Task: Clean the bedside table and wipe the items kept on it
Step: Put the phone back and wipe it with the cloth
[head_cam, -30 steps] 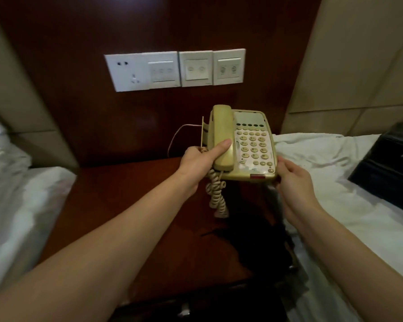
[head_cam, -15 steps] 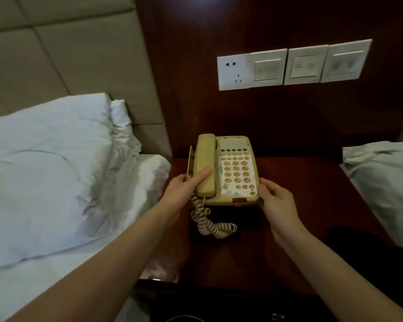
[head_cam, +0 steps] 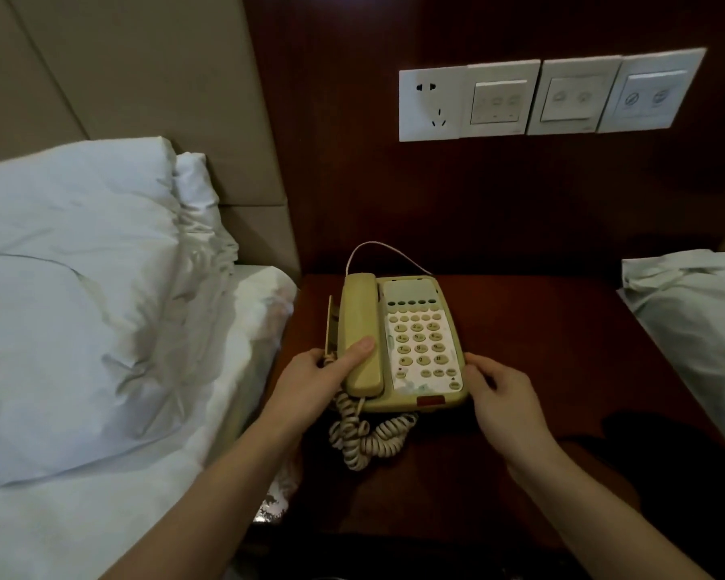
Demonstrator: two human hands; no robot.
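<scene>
A beige corded telephone [head_cam: 419, 341] sits on the dark wooden bedside table [head_cam: 540, 362], toward its left side. My left hand [head_cam: 315, 383] grips the phone's left edge, thumb lying across the handset [head_cam: 358, 324]. My right hand [head_cam: 501, 395] holds the phone's right front corner with curled fingers. The coiled handset cord [head_cam: 365, 437] lies piled on the table just in front of the phone. A thin line cord [head_cam: 377, 247] arcs up behind the phone.
A bed with a white pillow [head_cam: 72, 286] lies along the table's left edge. Another white-sheeted bed [head_cam: 695, 311] is on the right. A dark cloth-like shape [head_cam: 666, 454] lies at the table's front right. A row of wall sockets and switches [head_cam: 536, 98] is above.
The phone came down from mid-air onto the table's left side, both hands staying on it. My view swung left, bringing the left bed into sight.
</scene>
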